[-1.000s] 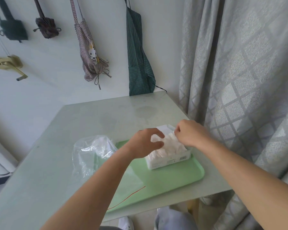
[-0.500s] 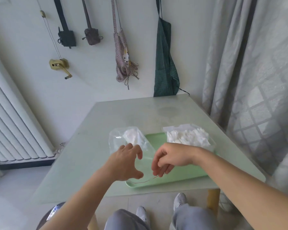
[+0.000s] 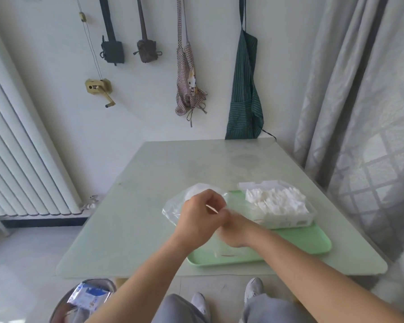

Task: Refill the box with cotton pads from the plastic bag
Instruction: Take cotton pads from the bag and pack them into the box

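Note:
The white box (image 3: 289,219) stands on the far right of the green tray (image 3: 313,241), heaped with white cotton pads (image 3: 275,200). The clear plastic bag (image 3: 173,209), with a few pads still inside, lies across the tray's left part. My left hand (image 3: 201,217) is closed around the bag's gathered top. My right hand (image 3: 236,234) presses against it from the right, fingers closed and partly hidden. A thin red string (image 3: 212,208) shows between the fingers, and another bit of it (image 3: 228,255) lies on the tray.
The pale table (image 3: 149,217) reaches to the wall, where aprons (image 3: 244,89) hang. A curtain (image 3: 359,113) hangs close on the right and a radiator (image 3: 21,159) stands on the left. A metal bin (image 3: 63,308) holding a wrapper sits on the floor by my legs.
Both hands left the box and came toward me. The right hand pinched the red string at the tray's near edge. Now both hands have closed together on the bag's top.

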